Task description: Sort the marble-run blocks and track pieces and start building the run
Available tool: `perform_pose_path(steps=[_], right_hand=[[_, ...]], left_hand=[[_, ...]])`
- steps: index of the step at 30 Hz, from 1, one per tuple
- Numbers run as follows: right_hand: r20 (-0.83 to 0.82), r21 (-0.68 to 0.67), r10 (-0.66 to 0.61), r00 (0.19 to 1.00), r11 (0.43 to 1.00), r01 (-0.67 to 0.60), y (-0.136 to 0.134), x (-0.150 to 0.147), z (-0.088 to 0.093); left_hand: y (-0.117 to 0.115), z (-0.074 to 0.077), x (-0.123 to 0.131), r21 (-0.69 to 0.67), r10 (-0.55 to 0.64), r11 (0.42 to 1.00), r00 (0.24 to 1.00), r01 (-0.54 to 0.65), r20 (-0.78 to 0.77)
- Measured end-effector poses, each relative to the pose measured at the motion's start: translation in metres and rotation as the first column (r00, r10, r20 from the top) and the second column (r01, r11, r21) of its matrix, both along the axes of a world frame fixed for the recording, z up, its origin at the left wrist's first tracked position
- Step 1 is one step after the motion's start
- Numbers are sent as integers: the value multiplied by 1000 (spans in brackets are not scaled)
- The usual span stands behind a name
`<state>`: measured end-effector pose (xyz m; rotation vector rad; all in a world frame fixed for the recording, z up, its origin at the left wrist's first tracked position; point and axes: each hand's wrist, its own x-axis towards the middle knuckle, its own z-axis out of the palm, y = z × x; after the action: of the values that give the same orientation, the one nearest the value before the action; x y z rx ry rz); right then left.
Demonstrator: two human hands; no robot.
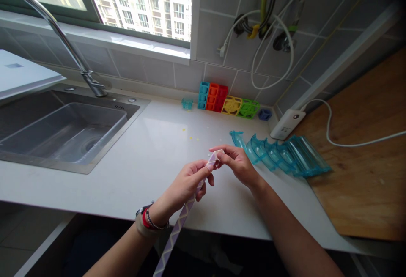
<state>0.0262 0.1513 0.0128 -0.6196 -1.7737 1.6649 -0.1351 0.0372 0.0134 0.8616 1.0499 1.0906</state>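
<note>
Both hands hold a long pale purple strip (177, 226) patterned with white zigzags. My left hand (187, 184) is closed round the strip near its top, and the rest hangs down past the counter edge. My right hand (236, 163) pinches the strip's upper end, which is folded over at the fingertips. Both hands hover just above the white counter (152, 150). Right behind my right hand lies a row of clear teal curved plastic pieces (282, 154).
A steel sink (63, 133) with a tall tap (57, 31) fills the left. Coloured plastic blocks (228, 101) line the tiled back wall. A white device (287, 124) with a cable lies by a wooden board (364, 150) at right.
</note>
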Motion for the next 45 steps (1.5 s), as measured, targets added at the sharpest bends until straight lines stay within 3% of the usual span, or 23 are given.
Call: perform_pose_path(steps=[4,8,21,30,36,39,43,45], right_hand=[[64,39,-68,996,997,66,2,-2,-4],[87,56,-67,994,996,62,3,-2,-5],[-3,-32,-21,1000,999,20,4,-1,-9],[18,153,-18,1000,988,15,2,0,-11],[133,446,-124,983,894,53,-6,-3,-13],[172,472,-148,974,880,51,-11,-5,-14],[195,477,-265,944,867,145,-15,-10,-12],[195,419,-261,946,894,160,-15,-11,-12]], left_hand=[[0,-4,0,37,74,997,987,-70,-143],[0,-4,0,56,82,996,981,-73,-174],[1,-3,-1,-12,32,999,999,-32,34],[0,3,2,-45,4,999,996,0,90],[1,3,7,-24,71,997,994,-70,85],[1,3,9,-23,83,996,995,-82,47],[0,0,11,-24,92,996,994,-90,62],[0,-1,12,-22,93,996,993,-91,80]])
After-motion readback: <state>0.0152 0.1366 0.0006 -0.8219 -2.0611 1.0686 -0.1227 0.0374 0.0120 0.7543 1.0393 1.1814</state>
